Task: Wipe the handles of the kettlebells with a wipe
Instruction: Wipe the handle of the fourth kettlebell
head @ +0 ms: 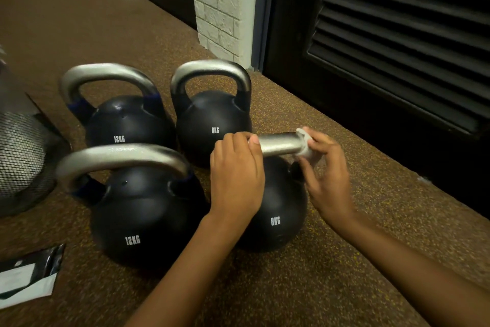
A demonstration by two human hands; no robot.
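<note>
The near 8KG kettlebell (275, 210), stood on the speckled floor (344, 260), is taken as the landmark. Far to its left, at the edge of the view, a mesh bin (21, 154) is seen. Well to its lower left a dark-and-white packet (26, 279) is laid flat on the floor. Behind it and to the left the far 12KG kettlebell (124, 120) is set upright. Just beside it on the left the near 12KG kettlebell (143, 220) is stood; whether the two bodies touch cannot be told. Close behind it the far 8KG kettlebell (212, 120) is placed, and well behind that a pale brick pillar (220, 8) is seen.

The left end of the landmark's silver handle (278, 143) is gripped by the left hand (236, 175), with the fingers curled over the bar and the thumb pressed against it. The middle of the bar is left bare between the two hands. At the right end, where the bar bends, a white wipe (306, 150) is wrapped around the metal and is pinched there by the thumb and curled fingers of the right hand (328, 175). Behind the landmark and to its right a dark louvred door (397, 35) is seen.
</note>
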